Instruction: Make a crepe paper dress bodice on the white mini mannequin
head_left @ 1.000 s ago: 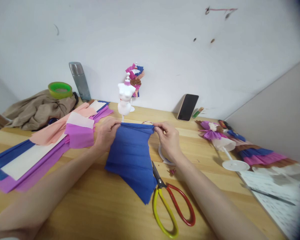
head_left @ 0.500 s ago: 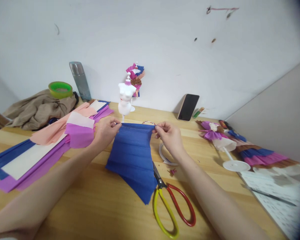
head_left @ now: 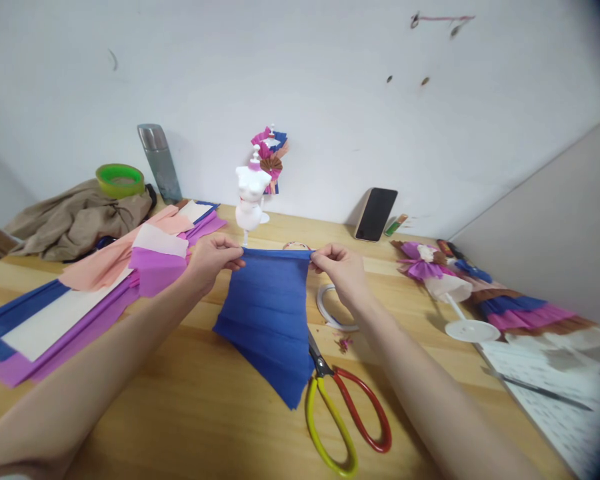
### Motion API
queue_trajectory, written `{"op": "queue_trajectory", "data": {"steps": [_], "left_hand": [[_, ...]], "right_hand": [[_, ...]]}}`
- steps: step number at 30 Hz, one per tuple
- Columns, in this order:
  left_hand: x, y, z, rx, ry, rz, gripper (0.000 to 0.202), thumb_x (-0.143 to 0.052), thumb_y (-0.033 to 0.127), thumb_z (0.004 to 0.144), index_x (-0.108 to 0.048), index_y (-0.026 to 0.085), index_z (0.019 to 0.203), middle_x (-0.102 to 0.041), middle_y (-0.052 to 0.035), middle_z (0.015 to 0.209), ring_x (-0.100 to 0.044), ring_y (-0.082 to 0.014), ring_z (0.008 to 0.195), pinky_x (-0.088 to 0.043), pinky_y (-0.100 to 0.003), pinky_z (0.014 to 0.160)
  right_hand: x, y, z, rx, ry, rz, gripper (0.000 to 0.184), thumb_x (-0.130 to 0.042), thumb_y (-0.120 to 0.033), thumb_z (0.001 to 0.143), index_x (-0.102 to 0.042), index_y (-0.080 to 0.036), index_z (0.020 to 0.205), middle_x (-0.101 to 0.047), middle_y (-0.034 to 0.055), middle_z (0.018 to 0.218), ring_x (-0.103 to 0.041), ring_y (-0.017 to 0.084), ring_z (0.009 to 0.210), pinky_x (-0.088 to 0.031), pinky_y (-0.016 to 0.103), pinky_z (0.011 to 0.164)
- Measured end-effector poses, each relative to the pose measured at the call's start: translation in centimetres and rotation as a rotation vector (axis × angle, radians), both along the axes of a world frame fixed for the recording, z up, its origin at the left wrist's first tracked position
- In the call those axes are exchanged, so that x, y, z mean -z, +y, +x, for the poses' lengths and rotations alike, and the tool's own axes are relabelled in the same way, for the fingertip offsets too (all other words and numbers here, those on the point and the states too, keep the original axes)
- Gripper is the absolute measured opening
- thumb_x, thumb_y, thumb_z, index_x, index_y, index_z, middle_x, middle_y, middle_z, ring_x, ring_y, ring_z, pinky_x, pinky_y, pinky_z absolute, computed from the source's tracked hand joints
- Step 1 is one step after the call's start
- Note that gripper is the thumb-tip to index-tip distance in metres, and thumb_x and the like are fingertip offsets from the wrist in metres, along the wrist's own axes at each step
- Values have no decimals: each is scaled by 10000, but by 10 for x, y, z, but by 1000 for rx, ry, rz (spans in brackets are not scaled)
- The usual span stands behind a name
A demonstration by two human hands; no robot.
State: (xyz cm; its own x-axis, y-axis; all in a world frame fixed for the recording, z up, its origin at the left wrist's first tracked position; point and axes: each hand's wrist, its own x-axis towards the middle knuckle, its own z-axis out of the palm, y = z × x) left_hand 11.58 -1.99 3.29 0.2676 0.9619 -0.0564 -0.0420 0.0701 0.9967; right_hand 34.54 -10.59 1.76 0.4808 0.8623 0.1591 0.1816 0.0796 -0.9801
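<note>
A sheet of blue crepe paper (head_left: 267, 307) hangs between my hands, its far edge pulled straight and folded over in a narrow band. My left hand (head_left: 215, 260) pinches that edge at its left corner. At the right corner, my right hand (head_left: 341, 267) pinches it between thumb and finger. The lower part of the paper slants to a point and covers some of the blades of the scissors (head_left: 325, 367), which have one yellow and one red handle. Just behind the paper stands a small white dress form (head_left: 251, 193). A white ring (head_left: 325, 310), perhaps tape, lies partly behind my right hand.
Pink, white, purple and blue paper strips (head_left: 95, 293) lie at left, by a brown cloth (head_left: 80, 220), a green tape roll (head_left: 120, 180) and a flask (head_left: 160, 163). A phone (head_left: 377, 215) leans on the wall. Paper-dressed forms (head_left: 525, 310) and a pen (head_left: 545, 391) are at right.
The folded band along the blue paper's far edge shows wider now. Both hands have shifted only slightly and still pinch the corners.
</note>
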Motion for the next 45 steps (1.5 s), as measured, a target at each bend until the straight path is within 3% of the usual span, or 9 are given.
{"op": "queue_trajectory", "data": {"steps": [18,22,26,30,34,39,42,45], "left_hand": [[6,4,-1,-39,1,34,182,-765,170,540,-596,152,604,-634,7,486,-643,-129,482,-515,-215,493],[14,7,0,-46,-13,100,199,-774,217,538,-606,160,627,-643,4,508,-645,-136,493,-510,-227,493],[21,9,1,-43,-3,231,204,-767,259,560,-689,156,719,-628,23,523,-631,-135,500,-501,-242,505],[27,10,1,-67,58,352,188,-727,259,603,-747,181,773,-652,22,574,-624,-143,516,-512,-270,537],[32,13,-2,-81,164,489,135,-687,258,671,-752,206,777,-712,-1,696,-649,-159,584,-528,-288,603],[36,16,-7,-91,319,626,110,-647,257,746,-742,209,775,-697,-16,686,-650,-181,656,-506,-300,661],[34,15,-6,-108,344,640,88,-639,228,745,-724,207,752,-685,-7,665,-644,-175,649,-490,-293,648],[30,12,-3,-101,303,543,56,-645,212,722,-699,200,725,-652,13,603,-627,-158,580,-480,-273,583]], "right_hand": [[7,2,2,-24,-74,50,145,-714,-310,626,-628,-198,591,-672,27,553,-594,153,529,-491,297,567],[10,3,4,-24,-94,75,174,-727,-333,646,-620,-197,629,-675,29,585,-625,165,557,-516,312,591],[15,5,5,-15,-98,168,201,-727,-303,659,-563,-217,738,-629,-24,603,-628,155,551,-514,298,573],[18,5,7,-53,-257,252,72,-650,-276,761,-636,-217,800,-665,4,695,-643,168,645,-528,328,658],[16,1,8,-51,-486,308,149,-599,-247,833,-735,-230,892,-743,54,876,-669,212,817,-529,395,795],[13,-2,9,-25,-621,285,154,-585,-262,865,-736,-232,864,-728,62,843,-651,222,790,-517,392,764],[13,-1,10,0,-646,274,135,-588,-265,853,-701,-216,799,-697,61,789,-631,218,757,-501,376,737],[15,1,11,33,-644,240,125,-588,-277,830,-655,-208,749,-672,54,746,-605,209,715,-472,356,699]]}}
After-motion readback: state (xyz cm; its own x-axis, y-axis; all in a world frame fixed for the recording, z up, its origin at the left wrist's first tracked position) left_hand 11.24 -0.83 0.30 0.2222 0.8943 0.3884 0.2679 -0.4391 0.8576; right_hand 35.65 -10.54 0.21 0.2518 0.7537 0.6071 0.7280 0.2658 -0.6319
